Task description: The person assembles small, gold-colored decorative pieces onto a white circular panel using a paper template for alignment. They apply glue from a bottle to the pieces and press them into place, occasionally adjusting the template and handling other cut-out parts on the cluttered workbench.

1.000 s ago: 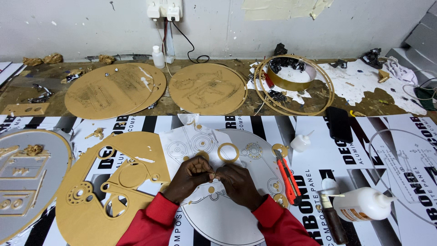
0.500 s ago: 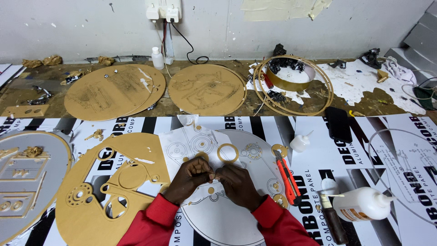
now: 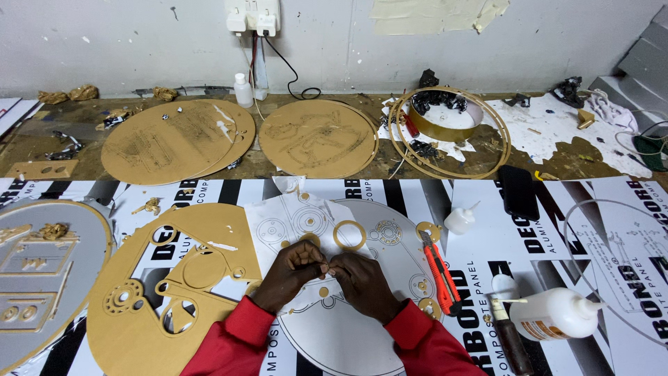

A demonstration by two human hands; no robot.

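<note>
Workbench, black-and-white printed panel sheets over it, grey wall behind. L hand [image 3: 296, 268] and R hand [image 3: 362, 278] meet fingertip to fingertip, pinched together on a tiny piece, poss. a small gold cutout, too small to tell; held over white round disc with gold cut pieces [image 3: 348, 320]. Nearby: thin gold ring [image 3: 349, 235] just beyond hands; orange utility knife [image 3: 438, 268] to R; white glue bottle w/ nozzle [image 3: 553, 313] further R; tan cut-out board [image 3: 167, 292] to L. Nothing blocks hands. Vs 0.5 s ago: hands same spot, items unmoved.
</note>
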